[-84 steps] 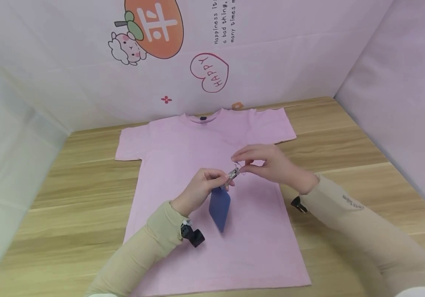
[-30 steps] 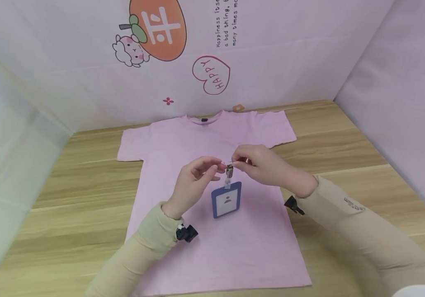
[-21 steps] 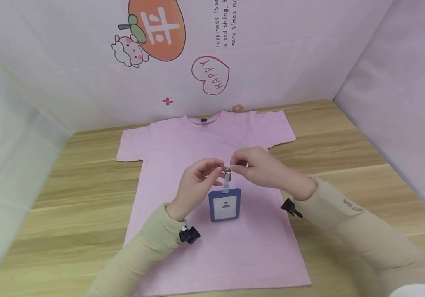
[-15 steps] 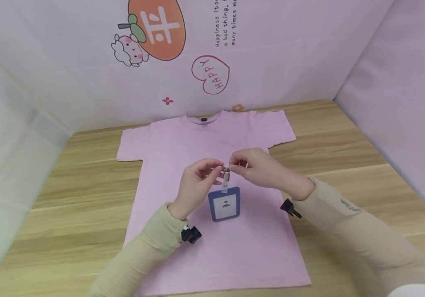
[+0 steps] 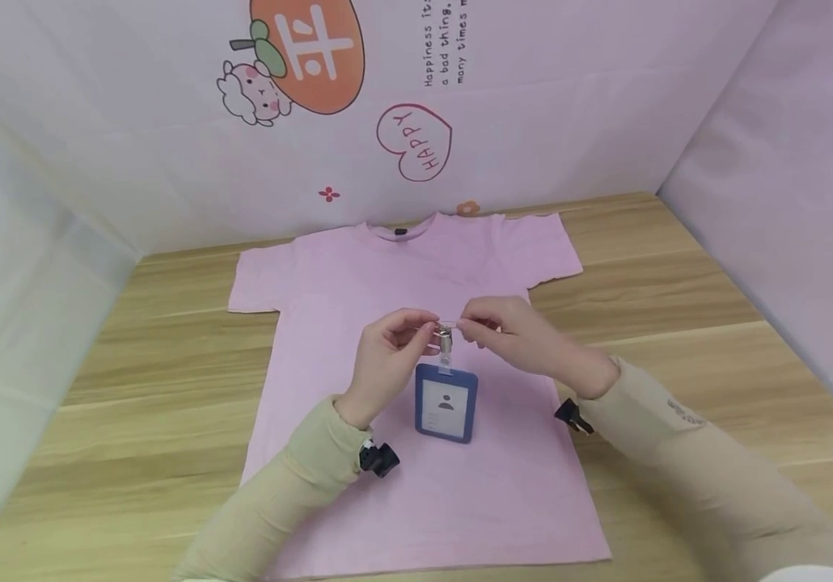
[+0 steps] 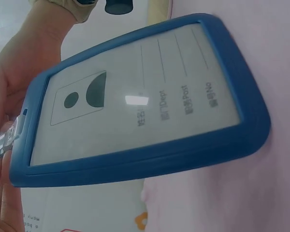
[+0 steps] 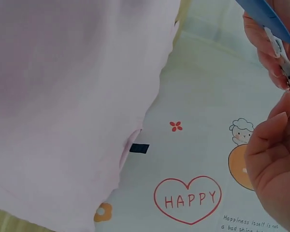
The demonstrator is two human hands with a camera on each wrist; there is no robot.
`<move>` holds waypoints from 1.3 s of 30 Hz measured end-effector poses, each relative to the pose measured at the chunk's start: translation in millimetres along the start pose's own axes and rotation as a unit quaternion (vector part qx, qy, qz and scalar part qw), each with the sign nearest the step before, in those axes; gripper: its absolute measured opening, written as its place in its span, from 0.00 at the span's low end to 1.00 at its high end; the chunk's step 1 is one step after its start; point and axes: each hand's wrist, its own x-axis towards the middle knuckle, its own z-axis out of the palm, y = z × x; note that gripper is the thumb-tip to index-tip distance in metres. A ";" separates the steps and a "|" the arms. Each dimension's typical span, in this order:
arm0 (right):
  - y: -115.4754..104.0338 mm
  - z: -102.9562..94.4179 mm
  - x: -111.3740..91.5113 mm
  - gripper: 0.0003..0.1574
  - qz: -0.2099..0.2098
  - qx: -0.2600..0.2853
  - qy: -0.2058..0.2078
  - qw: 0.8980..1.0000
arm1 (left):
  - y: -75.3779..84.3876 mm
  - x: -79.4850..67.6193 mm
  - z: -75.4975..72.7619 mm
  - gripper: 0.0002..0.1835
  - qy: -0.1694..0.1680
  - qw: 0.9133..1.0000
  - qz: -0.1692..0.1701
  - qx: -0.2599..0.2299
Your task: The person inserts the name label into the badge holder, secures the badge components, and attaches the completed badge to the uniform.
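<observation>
A blue-framed ID badge holder (image 5: 446, 402) hangs upright above the shirt, its card with a person icon facing me. A clear strap joins it to a metal clip (image 5: 446, 339) with a thin wire pin at its top. My left hand (image 5: 386, 356) pinches the pin end on the left side. From the other side my right hand (image 5: 514, 333) pinches the thin wire between thumb and index finger. In the left wrist view the badge holder (image 6: 140, 101) fills most of the picture. Only its edge (image 7: 267, 17) shows in the right wrist view.
A pink T-shirt (image 5: 387, 501) lies flat on the wooden table (image 5: 140, 404), collar towards the printed back curtain (image 5: 533, 105). White curtains close off both sides. Black wrist cameras (image 5: 378, 459) sit below the cuffs.
Earlier my left hand held the clip with the badge seen edge-on; since then the badge has turned face forward and hangs down. Lately my right hand has shifted slightly right, away from the left.
</observation>
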 end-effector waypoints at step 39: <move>6.1 12.2 6.6 0.15 0.210 0.304 -0.010 0.929 | -8.9 8.4 3.4 0.09 0.006 0.999 -0.011 -0.051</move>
